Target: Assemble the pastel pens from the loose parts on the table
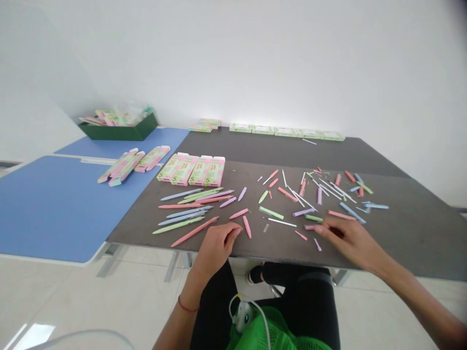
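Observation:
My left hand [218, 241] rests at the front edge of the dark table, fingers curled; what they hold, if anything, is hidden. Beside its fingertips lie a pink pen barrel piece [247, 227] and another pink piece [239, 213]. My right hand [346, 239] is closed, thumb and finger at the end of a short pink pen part [311, 227]. Near it lie a green pen barrel [314, 218], a small purple piece [317, 244] and a white refill [281, 222]. Assembled pens [194, 230] in several colours lie left of my left hand.
Several pen boxes [200, 170] stand behind the pens, and flat boxes [286, 131] line the wall. Loose barrels and refills [305, 198] cover the right middle. On the blue table [47, 209] are opened cartons [122, 166] and a dark green box [113, 132].

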Tool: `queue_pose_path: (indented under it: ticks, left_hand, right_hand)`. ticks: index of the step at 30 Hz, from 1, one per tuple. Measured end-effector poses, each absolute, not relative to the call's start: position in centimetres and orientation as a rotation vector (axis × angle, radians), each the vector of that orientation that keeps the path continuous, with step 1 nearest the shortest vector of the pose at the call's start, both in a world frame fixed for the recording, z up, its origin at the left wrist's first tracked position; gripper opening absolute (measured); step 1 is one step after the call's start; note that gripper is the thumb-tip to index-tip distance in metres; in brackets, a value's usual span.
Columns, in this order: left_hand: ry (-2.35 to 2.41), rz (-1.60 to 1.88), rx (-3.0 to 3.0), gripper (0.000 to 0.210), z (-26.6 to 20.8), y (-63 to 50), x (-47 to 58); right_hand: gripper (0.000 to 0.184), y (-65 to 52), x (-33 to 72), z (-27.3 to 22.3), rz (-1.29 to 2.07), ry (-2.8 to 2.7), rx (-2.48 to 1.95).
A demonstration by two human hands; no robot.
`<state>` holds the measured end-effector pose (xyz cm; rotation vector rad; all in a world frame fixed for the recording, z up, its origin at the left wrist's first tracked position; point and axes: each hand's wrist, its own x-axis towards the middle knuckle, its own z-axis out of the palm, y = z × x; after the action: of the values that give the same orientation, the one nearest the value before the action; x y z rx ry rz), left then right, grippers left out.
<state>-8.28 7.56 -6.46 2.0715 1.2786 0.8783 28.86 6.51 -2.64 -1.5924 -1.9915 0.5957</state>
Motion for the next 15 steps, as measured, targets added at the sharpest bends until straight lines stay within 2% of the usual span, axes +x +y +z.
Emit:
queue_pose_path:
  ticks: [3, 6, 11, 15]
  left_hand:
    - [1.28, 0.886, 2.069, 0.028, -6.3, 7.6, -8.3]
    - [1.274, 0.886, 2.071, 0.027, -6.4, 7.7, -8.4]
    - [1.263, 0.905, 2.07, 0.026, -6.7, 7.9, -8.6]
    - [1.25, 0.911, 2.073, 0.026, -6.7, 8.0, -8.7]
  right_hand:
    - [0.033, 9.1, 25.9, -0.2, 0.304, -2.185, -1.532]
    - [0.019, 12.2, 22.6, -0.4, 0.22, -2.363, -1.408]
    - [0.01, 16.5, 19.6, -2.8, 0.294, -2.593, -1.349]
    - [0.015, 17.8, 19.5, -3.3, 0.336, -2.632, -1.369]
